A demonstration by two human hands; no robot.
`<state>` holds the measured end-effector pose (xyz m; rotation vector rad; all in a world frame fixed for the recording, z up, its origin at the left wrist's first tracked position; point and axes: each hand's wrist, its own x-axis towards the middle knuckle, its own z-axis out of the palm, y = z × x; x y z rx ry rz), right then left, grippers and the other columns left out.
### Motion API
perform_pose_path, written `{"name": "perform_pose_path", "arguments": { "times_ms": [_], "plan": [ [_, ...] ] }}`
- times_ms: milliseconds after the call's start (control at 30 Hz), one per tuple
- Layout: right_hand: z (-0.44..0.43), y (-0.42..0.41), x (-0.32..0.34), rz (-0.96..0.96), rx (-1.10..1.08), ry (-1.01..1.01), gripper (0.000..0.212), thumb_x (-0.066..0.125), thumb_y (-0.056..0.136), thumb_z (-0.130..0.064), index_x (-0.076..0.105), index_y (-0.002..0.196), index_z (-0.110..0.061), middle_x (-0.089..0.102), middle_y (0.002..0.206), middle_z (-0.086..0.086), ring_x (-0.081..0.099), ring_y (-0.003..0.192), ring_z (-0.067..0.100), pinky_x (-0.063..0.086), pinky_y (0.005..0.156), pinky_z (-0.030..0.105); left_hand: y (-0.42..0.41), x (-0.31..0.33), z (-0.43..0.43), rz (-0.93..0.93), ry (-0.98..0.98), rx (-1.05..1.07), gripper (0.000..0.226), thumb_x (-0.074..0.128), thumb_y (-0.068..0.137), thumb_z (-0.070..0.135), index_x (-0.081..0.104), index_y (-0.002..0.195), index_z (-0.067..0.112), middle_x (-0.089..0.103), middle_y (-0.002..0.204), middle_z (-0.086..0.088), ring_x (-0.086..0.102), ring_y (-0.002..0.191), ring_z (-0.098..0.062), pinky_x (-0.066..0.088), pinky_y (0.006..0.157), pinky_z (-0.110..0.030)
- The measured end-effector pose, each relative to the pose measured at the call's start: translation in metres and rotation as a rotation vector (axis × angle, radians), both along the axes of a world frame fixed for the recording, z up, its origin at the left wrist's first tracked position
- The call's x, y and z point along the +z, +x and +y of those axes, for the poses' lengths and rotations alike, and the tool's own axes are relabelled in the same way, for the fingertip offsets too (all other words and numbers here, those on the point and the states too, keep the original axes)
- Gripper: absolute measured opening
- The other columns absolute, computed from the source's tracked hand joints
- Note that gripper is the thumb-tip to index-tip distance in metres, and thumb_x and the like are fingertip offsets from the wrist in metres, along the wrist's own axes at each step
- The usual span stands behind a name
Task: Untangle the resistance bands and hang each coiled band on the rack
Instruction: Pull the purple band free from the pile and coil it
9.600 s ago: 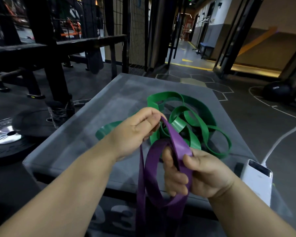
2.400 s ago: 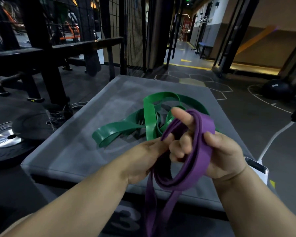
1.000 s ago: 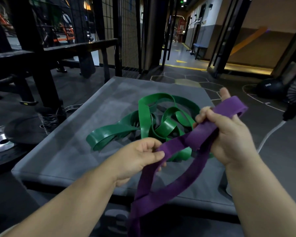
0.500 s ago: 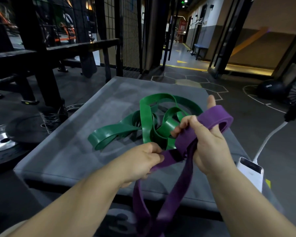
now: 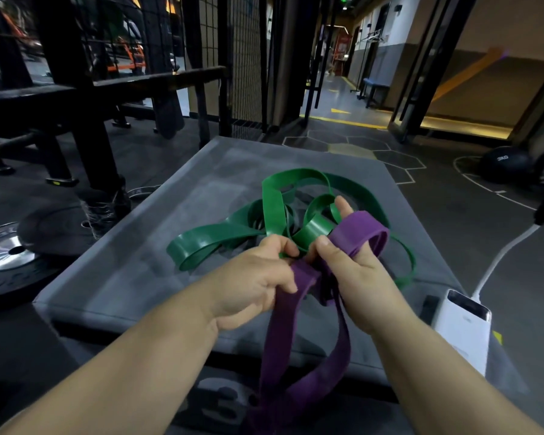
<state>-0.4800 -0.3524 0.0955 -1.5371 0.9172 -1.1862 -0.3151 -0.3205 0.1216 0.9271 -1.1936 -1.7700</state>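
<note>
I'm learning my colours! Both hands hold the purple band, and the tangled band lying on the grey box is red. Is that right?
Not quite. The head view shows the tangled band on the grey box is green, not red. The left hand and right hand do hold the purple band.

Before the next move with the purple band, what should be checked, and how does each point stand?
1. Loop of purple band over the right hand: ok.
2. Grip of left hand on the hanging length: ok.
3. Clearance of purple band from green bands: cannot tell; they overlap by the fingers.
4. Coiling of purple band finished: not ok; long loops hang past the box edge.
5. Untangling of green bands: not ok; heaped on the box.
</note>
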Motion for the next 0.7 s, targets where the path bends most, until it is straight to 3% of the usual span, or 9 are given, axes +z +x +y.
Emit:
{"name": "perform_pose_path", "arguments": {
  "times_ms": [100, 200, 333, 433, 533, 600, 633, 700],
  "plan": [
    [0.0, 0.002, 0.002, 0.044, 0.006, 0.004, 0.056, 0.061, 0.082, -0.049, 0.038, 0.131, -0.063, 0.062, 0.079, -0.01, 0.063, 0.086, 0.011, 0.043, 0.107, 0.051, 0.004, 0.0, 0.001, -0.023, -0.09, -0.034, 0.038, 0.055, 0.079, -0.014, 0.038, 0.103, 0.011, 0.066, 0.084, -0.009, 0.062, 0.068, -0.012, 0.05, 0.06, -0.022],
    [0.0, 0.006, 0.002, 0.075, -0.014, 0.037, 0.046, 0.061, 0.077, -0.062, 0.053, 0.121, -0.056, 0.066, 0.09, -0.013, 0.064, 0.096, 0.013, 0.043, 0.106, 0.054, 0.004, 0.003, 0.001, -0.098, -0.19, 0.102, 0.031, 0.053, 0.088, -0.015, 0.038, 0.096, 0.011, 0.072, 0.084, -0.009, 0.064, 0.071, -0.015, 0.049, 0.066, -0.026],
    [0.007, 0.009, 0.005, 0.049, -0.038, 0.181, 0.06, 0.059, 0.064, -0.086, 0.069, 0.103, -0.043, 0.074, 0.102, 0.0, 0.068, 0.105, 0.025, 0.047, 0.101, 0.053, 0.002, 0.005, 0.002, -0.231, -0.288, 0.298, 0.033, 0.068, 0.082, -0.005, 0.041, 0.09, 0.011, 0.073, 0.084, -0.016, 0.068, 0.075, -0.026, 0.058, 0.069, -0.034],
    [0.012, 0.01, 0.009, 0.024, -0.063, 0.169, 0.047, 0.05, 0.081, -0.074, 0.073, 0.087, -0.034, 0.075, 0.089, 0.011, 0.071, 0.091, 0.029, 0.053, 0.094, 0.051, 0.001, 0.004, -0.001, -0.311, -0.337, 0.415, 0.04, 0.077, 0.076, 0.004, 0.039, 0.085, 0.012, 0.073, 0.076, -0.012, 0.07, 0.075, -0.038, 0.057, 0.073, -0.044],
    [0.012, 0.007, 0.016, -0.025, -0.105, 0.177, 0.048, 0.052, 0.082, -0.072, 0.072, 0.073, -0.03, 0.069, 0.07, 0.004, 0.065, 0.068, 0.021, 0.054, 0.076, 0.042, -0.006, -0.006, -0.002, -0.488, -0.387, 0.468, 0.041, 0.08, 0.073, 0.033, 0.045, 0.082, 0.014, 0.062, 0.064, -0.008, 0.062, 0.061, -0.023, 0.055, 0.061, -0.038],
    [0.012, 0.005, 0.021, -0.078, -0.129, 0.178, 0.044, 0.052, 0.075, -0.07, 0.069, 0.066, -0.03, 0.064, 0.064, -0.001, 0.058, 0.059, 0.014, 0.047, 0.067, 0.034, -0.016, -0.012, 0.003, -0.629, -0.365, 0.355, 0.043, 0.062, 0.072, 0.07, 0.057, 0.085, 0.029, 0.067, 0.078, 0.003, 0.065, 0.077, -0.016, 0.054, 0.074, -0.038],
    [0.011, 0.004, 0.023, -0.078, -0.143, 0.167, 0.044, 0.051, 0.074, -0.069, 0.069, 0.065, -0.03, 0.063, 0.063, -0.002, 0.057, 0.058, 0.013, 0.046, 0.066, 0.033, -0.021, -0.013, 0.008, -0.692, -0.33, 0.251, 0.052, 0.047, 0.075, 0.077, 0.062, 0.096, 0.033, 0.069, 0.093, 0.009, 0.065, 0.093, -0.014, 0.052, 0.083, -0.033],
    [0.011, 0.001, 0.024, -0.047, -0.172, 0.124, 0.046, 0.05, 0.078, -0.071, 0.067, 0.067, -0.029, 0.063, 0.064, -0.002, 0.057, 0.06, 0.012, 0.045, 0.068, 0.033, -0.028, -0.014, 0.014, -0.772, -0.238, 0.133, 0.066, 0.03, 0.083, 0.072, 0.06, 0.125, 0.03, 0.062, 0.126, 0.009, 0.054, 0.12, -0.01, 0.038, 0.094, -0.021]
  ]
}}
